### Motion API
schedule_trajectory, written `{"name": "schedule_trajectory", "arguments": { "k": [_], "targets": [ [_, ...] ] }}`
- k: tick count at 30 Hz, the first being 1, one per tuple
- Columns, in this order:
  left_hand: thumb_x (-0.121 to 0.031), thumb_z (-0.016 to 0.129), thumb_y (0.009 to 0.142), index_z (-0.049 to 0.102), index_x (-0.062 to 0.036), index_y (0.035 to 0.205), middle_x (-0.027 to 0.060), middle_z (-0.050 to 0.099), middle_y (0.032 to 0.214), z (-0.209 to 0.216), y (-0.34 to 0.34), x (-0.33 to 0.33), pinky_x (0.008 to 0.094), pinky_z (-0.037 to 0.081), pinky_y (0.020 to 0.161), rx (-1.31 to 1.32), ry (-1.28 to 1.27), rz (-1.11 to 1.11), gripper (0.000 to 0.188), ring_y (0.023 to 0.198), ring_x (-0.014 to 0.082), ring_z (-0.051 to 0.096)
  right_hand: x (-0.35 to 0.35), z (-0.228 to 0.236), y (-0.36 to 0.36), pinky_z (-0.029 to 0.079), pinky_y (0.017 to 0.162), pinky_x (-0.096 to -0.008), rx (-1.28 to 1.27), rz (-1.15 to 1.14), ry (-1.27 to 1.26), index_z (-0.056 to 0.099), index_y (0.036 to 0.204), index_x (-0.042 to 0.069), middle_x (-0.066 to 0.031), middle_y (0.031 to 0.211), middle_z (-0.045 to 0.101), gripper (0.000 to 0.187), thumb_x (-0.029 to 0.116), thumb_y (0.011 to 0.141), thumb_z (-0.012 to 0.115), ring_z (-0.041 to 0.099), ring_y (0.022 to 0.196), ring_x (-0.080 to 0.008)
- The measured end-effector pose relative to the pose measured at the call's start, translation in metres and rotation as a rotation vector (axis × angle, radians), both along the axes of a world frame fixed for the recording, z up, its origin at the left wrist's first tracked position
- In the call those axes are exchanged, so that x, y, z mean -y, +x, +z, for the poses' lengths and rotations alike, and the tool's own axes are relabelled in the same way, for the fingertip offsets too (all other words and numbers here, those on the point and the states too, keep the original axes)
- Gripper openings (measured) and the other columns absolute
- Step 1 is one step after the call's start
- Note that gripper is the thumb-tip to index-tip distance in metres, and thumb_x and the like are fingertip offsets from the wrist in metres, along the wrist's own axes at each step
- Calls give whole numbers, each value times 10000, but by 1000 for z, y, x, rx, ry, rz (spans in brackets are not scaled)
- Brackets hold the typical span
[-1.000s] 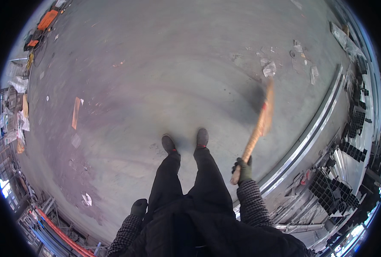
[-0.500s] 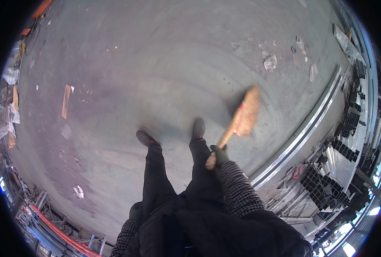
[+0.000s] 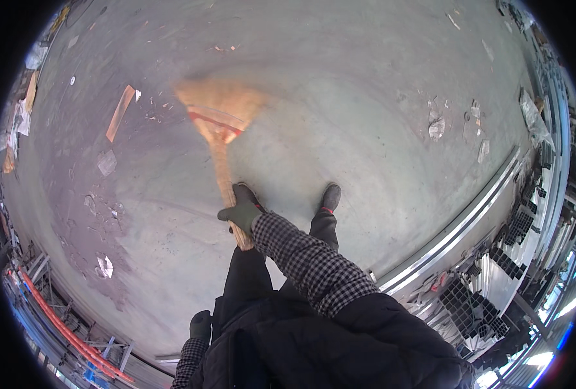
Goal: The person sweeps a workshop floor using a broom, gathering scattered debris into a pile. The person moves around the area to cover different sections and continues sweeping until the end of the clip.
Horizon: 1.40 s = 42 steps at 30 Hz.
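1. My right grip, in a dark green glove, is wrapped round the handle of a straw broom, close to the butt, which pokes out over my left thigh
2. The straw broom reaches out ahead of my left shoe, its bristles pointing away from me and fanned wide beyond a red band; the tips are blurred, so I cannot tell how firmly they press on the floor
3. My left grip hangs beside that same thigh with nothing seen in it; from this angle I cannot tell whether its fingers are curled tight
4. For a clean stroke, I judge it best to keep the fan low and flat, so the whole edge drags evenly and light bits are not flicked up
5. The flat brown strip lies to the left of the bristles; I think such a long piece calls for a slow push, while the clear plastic scrap could fold under the straw
6. My right arm crosses my body, so turning the shoulders with the stroke should spare the wrist
7. The silvery rail is well apart on my right; strokes that way are better ended short of it, as straw could snag
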<state>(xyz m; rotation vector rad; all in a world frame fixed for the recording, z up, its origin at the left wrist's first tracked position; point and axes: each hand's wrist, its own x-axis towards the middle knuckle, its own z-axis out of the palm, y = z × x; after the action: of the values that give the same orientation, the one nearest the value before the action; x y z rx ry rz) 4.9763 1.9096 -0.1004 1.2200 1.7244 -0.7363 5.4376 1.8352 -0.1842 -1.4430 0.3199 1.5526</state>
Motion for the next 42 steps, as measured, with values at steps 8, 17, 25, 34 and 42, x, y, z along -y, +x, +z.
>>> {"name": "schedule_trajectory", "arguments": {
  "k": [8,17,25,34,42],
  "targets": [
    [-222,672,896,651,-1,1051,75,690,853,-28,19,-9,314,503,658,154,-103,-98,270,738,160,616,76,42,30,550,582,-353,426,-177,102,228,1535,98,-157,1201,563,964,99,737,770,633,788,-225],
    [-278,648,910,661,-11,1030,67,679,808,-35,124,49,322,489,667,258,51,-186,293,720,150,595,363,9,79,547,593,-366,541,-987,-261,167,1546,138,-136,1054,583,928,25,788,690,628,715,-223],
    [-259,577,948,679,4,1110,145,718,1017,-17,227,181,360,539,831,183,-86,-519,325,935,231,682,682,-54,161,478,465,-370,266,-1508,-311,455,980,106,-70,673,515,278,127,812,675,546,549,-223],
    [-335,608,915,709,-76,1088,117,720,1035,14,266,254,353,525,860,-18,-72,-517,328,980,208,671,811,-132,219,210,293,-276,-280,-1351,92,323,570,216,73,406,245,449,316,850,658,224,285,-141],
    [-421,580,908,709,-84,1006,73,714,948,17,248,308,346,516,832,-66,-208,-399,374,896,154,655,638,-122,234,492,484,-405,27,-910,-410,120,1464,172,-100,813,513,920,75,755,698,547,575,-243]
  ]
}}
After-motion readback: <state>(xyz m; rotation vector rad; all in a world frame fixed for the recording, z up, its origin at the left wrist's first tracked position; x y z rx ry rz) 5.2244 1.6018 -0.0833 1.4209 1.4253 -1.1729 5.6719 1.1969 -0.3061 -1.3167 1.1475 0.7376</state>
